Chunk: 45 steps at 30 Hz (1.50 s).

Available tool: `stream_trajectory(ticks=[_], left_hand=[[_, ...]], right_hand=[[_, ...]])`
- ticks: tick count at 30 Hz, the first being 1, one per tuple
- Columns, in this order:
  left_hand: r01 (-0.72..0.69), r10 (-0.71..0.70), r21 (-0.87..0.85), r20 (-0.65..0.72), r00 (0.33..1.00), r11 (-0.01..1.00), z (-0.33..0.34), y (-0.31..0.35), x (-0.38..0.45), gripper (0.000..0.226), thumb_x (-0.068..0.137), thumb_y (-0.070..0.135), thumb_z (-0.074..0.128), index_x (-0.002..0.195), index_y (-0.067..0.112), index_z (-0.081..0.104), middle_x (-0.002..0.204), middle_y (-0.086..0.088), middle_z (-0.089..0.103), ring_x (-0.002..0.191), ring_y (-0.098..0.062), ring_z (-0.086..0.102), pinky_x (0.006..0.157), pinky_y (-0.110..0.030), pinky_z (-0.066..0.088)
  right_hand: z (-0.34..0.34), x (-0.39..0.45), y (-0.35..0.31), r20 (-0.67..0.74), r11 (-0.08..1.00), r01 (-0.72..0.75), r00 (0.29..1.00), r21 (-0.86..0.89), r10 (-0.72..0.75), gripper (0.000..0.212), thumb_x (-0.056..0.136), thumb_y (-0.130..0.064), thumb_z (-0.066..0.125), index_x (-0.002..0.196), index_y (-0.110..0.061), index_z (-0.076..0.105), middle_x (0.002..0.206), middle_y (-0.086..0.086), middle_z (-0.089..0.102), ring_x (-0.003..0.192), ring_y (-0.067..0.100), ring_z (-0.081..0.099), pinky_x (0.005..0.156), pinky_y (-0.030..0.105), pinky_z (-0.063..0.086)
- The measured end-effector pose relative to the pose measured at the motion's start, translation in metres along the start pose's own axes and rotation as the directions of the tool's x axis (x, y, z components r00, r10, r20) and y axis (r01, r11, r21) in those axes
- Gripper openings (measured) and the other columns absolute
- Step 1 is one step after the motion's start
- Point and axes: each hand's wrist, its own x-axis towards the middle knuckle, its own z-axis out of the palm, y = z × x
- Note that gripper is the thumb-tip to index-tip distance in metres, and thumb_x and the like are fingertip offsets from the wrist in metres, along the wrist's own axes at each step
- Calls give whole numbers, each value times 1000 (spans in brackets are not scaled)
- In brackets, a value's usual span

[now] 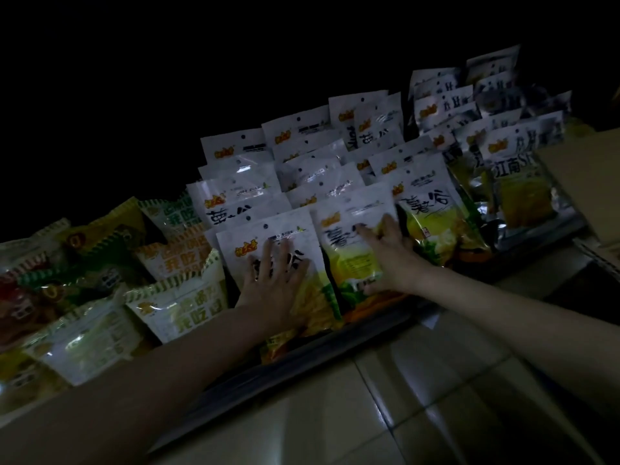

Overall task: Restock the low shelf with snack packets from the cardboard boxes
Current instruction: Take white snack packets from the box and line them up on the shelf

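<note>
Already both hands are on the front row of snack packets, which stand leaning back along the low shelf's front lip [335, 340]. The left hand [273, 280] lies flat, fingers straight and spread, pressing the face of the front left packet [255, 243]. The right hand [385, 253] lies on the neighbouring packet [349, 236]; its fingers reach up over the printed face, slightly bent, and the thumb seems to sit at the packet's lower edge, though the dim light makes it hard to tell a pinch from a press.

Each packet stands with its long axis upright and tilted away from the person, so any push goes back into the rows behind. Those rows are packed close, leaving little room to shift rearward. To the left, green-striped packets [177, 307] lie looser and crowd against the left packet's side. To the right, another packet [432, 216] touches the right hand's packet, with darker foil bags [523, 193] beyond.

A cardboard box [583, 172] sits at the far right, nearer the right arm, so that arm is likely the one to fetch more. Open tiled floor [402, 397] lies in front of the shelf.
</note>
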Motion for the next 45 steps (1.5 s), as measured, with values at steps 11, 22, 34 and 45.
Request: stream_trajectory(ticks=[11, 22, 34, 45], left_hand=[[108, -234, -364, -323, 917, 925, -75, 23, 25, 80, 94, 50, 39, 150, 7, 1, 156, -21, -4, 143, -41, 4, 112, -59, 9], [-487, 59, -542, -625, 779, 685, -246, 207, 57, 69, 95, 30, 50, 148, 7, 11, 154, -16, 16, 138, -34, 25, 110, -47, 27], [-626, 493, -273, -424, 760, 730, -169, 370, 17, 46, 97, 34, 29, 140, 19, 35, 147, -1, 38, 138, -18, 28, 115, -41, 7], [-565, 384, -279, -501, 776, 777, -166, 372, 40, 64, 79, 44, 15, 132, 27, 46, 140, 9, 47, 137, -11, 29, 116, -40, 3]], right_hand=[[-106, -1, -7, 5, 998, 17, 1000, -61, -17, 73, 86, -45, 61, 145, -17, 29, 150, 10, 28, 135, 29, 32, 107, 37, 30], [-210, -184, 151, -342, 910, -193, 882, 366, 324, 30, 94, -25, 54, 121, -10, 55, 108, 4, 57, 96, 14, 56, 82, 30, 48], [-69, -307, 308, 256, 717, -664, 670, -211, 696, 79, 85, -24, 67, 148, -29, 19, 156, 8, 12, 141, 30, 22, 109, 41, 32], [-61, -246, 349, 271, 675, -316, 741, -667, 614, 75, 86, -22, 63, 148, -24, 21, 154, 7, 22, 144, 30, 12, 113, 58, 4]])
